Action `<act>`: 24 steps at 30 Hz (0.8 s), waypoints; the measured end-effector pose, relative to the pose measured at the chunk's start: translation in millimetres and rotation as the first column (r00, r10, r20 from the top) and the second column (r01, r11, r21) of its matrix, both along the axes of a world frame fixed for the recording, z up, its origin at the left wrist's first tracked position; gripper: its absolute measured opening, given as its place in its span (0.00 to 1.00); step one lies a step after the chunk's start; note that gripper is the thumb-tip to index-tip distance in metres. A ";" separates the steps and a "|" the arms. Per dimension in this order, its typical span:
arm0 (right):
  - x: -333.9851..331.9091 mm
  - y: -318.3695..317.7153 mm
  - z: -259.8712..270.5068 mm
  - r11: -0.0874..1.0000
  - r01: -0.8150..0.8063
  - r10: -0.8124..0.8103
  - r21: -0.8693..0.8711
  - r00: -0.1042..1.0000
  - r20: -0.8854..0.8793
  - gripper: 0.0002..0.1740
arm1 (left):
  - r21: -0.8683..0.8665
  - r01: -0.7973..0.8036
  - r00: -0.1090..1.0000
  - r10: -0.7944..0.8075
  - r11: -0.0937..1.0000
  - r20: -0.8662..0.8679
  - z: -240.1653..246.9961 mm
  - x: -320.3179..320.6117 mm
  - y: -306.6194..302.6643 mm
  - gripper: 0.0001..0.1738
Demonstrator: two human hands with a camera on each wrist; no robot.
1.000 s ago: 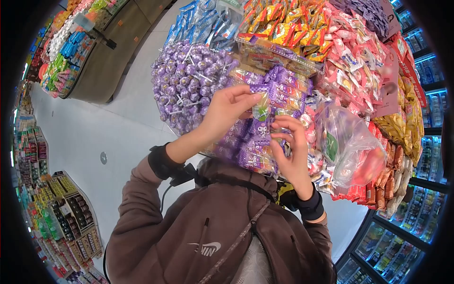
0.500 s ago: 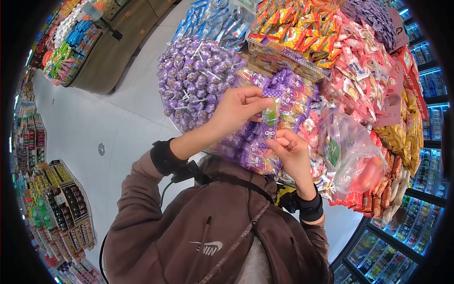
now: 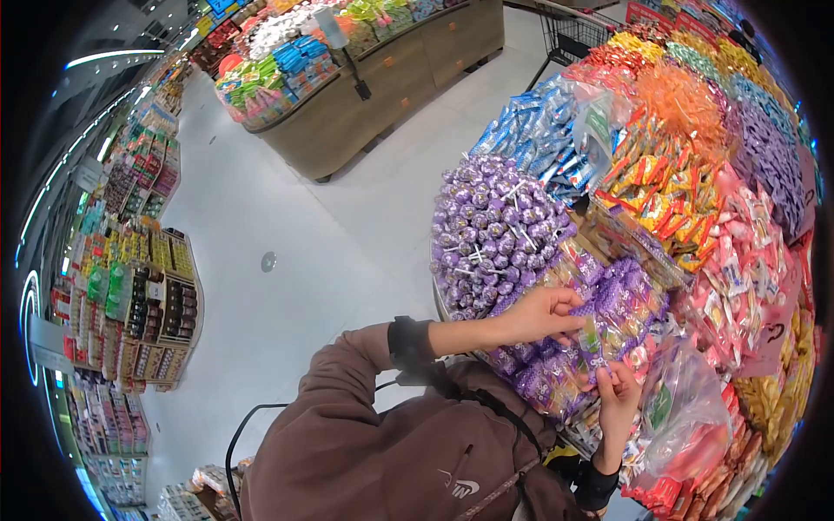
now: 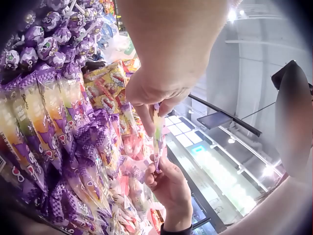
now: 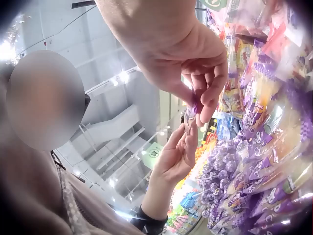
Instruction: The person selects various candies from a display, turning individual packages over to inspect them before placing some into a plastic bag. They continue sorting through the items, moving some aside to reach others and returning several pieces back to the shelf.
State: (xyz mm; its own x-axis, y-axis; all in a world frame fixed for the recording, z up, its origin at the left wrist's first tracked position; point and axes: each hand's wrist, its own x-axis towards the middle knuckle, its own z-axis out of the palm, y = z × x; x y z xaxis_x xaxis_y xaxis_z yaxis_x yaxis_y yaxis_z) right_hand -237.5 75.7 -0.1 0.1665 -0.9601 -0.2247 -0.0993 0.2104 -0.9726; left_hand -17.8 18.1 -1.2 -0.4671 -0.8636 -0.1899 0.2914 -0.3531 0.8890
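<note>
A: Shop aisle: pale floor [image 3: 347, 260], brown counter [image 3: 382, 108] of sweets across it, shopping cart [image 3: 578, 30] farther off. Display [image 3: 440, 302] in front of you, sweets heaped by type. Where's the packet?

B: Packet [image 3: 592, 337] is up in your fingers, by the display's near edge, above the purple packets [image 3: 543, 382]. Lollipops [image 3: 495, 230] fill the left edge. Clear plastic bag [image 3: 682, 395] sits just past your right hand [image 3: 618, 401].

A: Hands?

B: Near each other, linked by the packet. Your left hand [image 3: 540, 315] pinches one end, thumb against fingers. Your right hand pinches the other end; its spare fingers bend loosely in the right wrist view.

A: How far along are you?

B: One packet is singled out, off the heap and gripped at both ends. I see no tear or spilled contents, so I'd call it unopened; too small to be sure. Whether to open it, pocket it or put it back: frames don't settle that.

A: Packet condition?

B: Slim, long, purple printed ends, see-through middle with something green inside. In the left wrist view it's nearly edge-on, roughly upright, looks fairly straight between your pinches. Print's too small to read. Matches the purple-ended ones beneath.
</note>
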 end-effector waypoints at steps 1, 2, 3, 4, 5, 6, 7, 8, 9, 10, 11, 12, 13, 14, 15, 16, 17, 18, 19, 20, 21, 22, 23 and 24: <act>-2.8 -0.1 0.1 1.000 0.004 -0.004 -0.010 1.000 -0.001 0.09 | 0.004 0.016 0.999 -0.016 1.000 0.035 1.4 1.6 -0.2 0.15; -4.3 0.5 0.7 1.000 0.000 0.000 -0.004 1.000 0.013 0.09 | 0.011 0.036 0.997 -0.036 0.999 0.066 3.1 2.4 1.0 0.15; -7.0 1.1 -0.7 1.000 -0.014 0.014 -0.007 1.000 -0.017 0.09 | 0.022 0.058 0.994 -0.060 0.998 0.094 4.0 0.9 2.8 0.15; -9.3 2.0 -3.7 1.000 -0.027 0.026 -0.009 0.999 -0.047 0.09 | 0.014 0.012 0.997 -0.013 1.000 0.079 4.1 -2.7 5.6 0.11; -11.7 4.1 -5.2 0.999 -0.037 0.036 -0.008 0.997 -0.075 0.09 | -0.010 0.020 0.996 -0.019 1.000 0.084 1.0 -4.6 6.5 0.11; -11.1 4.9 -2.7 0.998 -0.054 0.052 -0.017 0.994 -0.098 0.08 | -0.032 0.029 0.996 -0.026 0.999 0.090 -0.3 -5.3 7.0 0.10; -12.1 5.9 -3.7 0.999 -0.053 0.052 -0.009 0.994 -0.092 0.08 | -0.053 0.039 0.995 -0.034 0.998 0.099 -0.4 -5.7 7.5 0.10; -13.2 7.4 -6.1 0.999 -0.051 0.050 -0.001 0.995 -0.085 0.08 | -0.043 0.026 0.993 -0.021 0.999 0.117 0.5 -8.0 9.3 0.11; -13.9 8.6 -7.3 0.999 -0.048 0.048 0.008 0.996 -0.077 0.08 | -0.050 0.039 0.990 -0.032 0.998 0.139 -2.3 -7.8 9.3 0.10; -14.0 8.9 -4.5 0.998 -0.062 0.062 0.002 0.994 -0.091 0.08 | -0.056 0.054 0.986 -0.044 0.997 0.161 -6.8 -7.4 9.1 0.11; -14.3 10.2 -3.8 0.998 -0.055 0.056 0.015 0.995 -0.085 0.08 | -0.065 0.069 0.982 -0.056 0.995 0.182 -9.2 -8.3 9.0 0.12; -14.1 10.8 -3.1 0.999 -0.047 0.049 0.025 0.996 -0.080 0.08 | -0.071 0.071 0.981 -0.057 0.995 0.185 -6.4 -8.8 9.9 0.10; -14.9 11.6 -2.7 0.999 -0.042 0.044 0.034 0.996 -0.077 0.08 | -0.090 0.062 0.981 -0.044 0.994 0.188 -7.5 -10.0 10.9 0.09; -15.7 12.1 -4.6 0.999 -0.032 0.035 0.030 0.997 -0.074 0.07 | -0.110 0.052 0.981 -0.031 0.993 0.191 -9.9 -11.2 11.6 0.09; -16.3 11.8 -5.2 0.999 -0.030 0.033 0.035 0.997 -0.075 0.07 | -0.131 0.041 0.981 -0.016 0.991 0.193 -10.2 -12.0 12.2 0.09; -16.7 11.6 -5.3 0.999 -0.029 0.032 0.042 0.996 -0.078 0.07 | -0.130 0.032 0.985 -0.009 0.991 0.175 -9.8 -12.8 13.1 0.09; -17.2 11.2 -4.7 0.998 -0.028 0.032 0.049 0.996 -0.082 0.07 | -0.128 0.023 0.988 -0.003 0.992 0.156 -8.8 -13.8 14.0 0.08; -17.3 10.8 -2.3 0.998 -0.032 0.037 0.049 0.994 -0.099 0.06 | -0.126 0.014 0.991 0.003 0.992 0.136 -6.8 -15.1 15.1 0.08; -16.9 10.3 1.1 0.998 -0.035 0.040 0.048 0.992 -0.117 0.06 | -0.114 0.013 0.992 0.002 0.993 0.127 -3.6 -15.9 16.0 0.08; -17.1 10.1 3.1 0.998 -0.038 0.044 0.048 0.990 -0.134 0.05 | -0.102 0.013 0.993 0.000 0.995 0.119 0.4 -16.0 16.7 0.08; -18.2 10.4 2.8 0.998 -0.038 0.044 0.051 0.990 -0.131 0.05 | -0.090 0.013 0.994 -0.003 0.996 0.112 2.0 -16.6 17.6 0.07; -19.2 10.5 1.3 0.998 -0.038 0.045 0.052 0.991 -0.127 0.05 | -0.089 0.009 0.994 0.001 0.996 0.109 0.6 -17.4 18.8 0.07; -20.4 10.8 -0.5 0.998 -0.040 0.046 0.054 0.991 -0.122 0.06 | -0.089 0.005 0.994 0.004 0.996 0.107 -1.6 -17.9 19.7 0.07; -21.4 11.2 -2.7 0.998 -0.046 0.050 0.041 0.993 -0.110 0.06 | -0.090 0.001 0.994 0.008 0.996 0.106 -3.5 -18.0 20.4 0.07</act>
State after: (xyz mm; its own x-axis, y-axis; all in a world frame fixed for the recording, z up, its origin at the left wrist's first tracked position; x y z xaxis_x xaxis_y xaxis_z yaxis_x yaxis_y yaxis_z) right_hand -259.0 86.8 -2.8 0.1840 -0.9419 -0.2812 -0.2172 0.2400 -0.9461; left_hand -35.9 38.4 -4.7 -0.4454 -0.8809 -0.1600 0.1945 -0.2696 0.9431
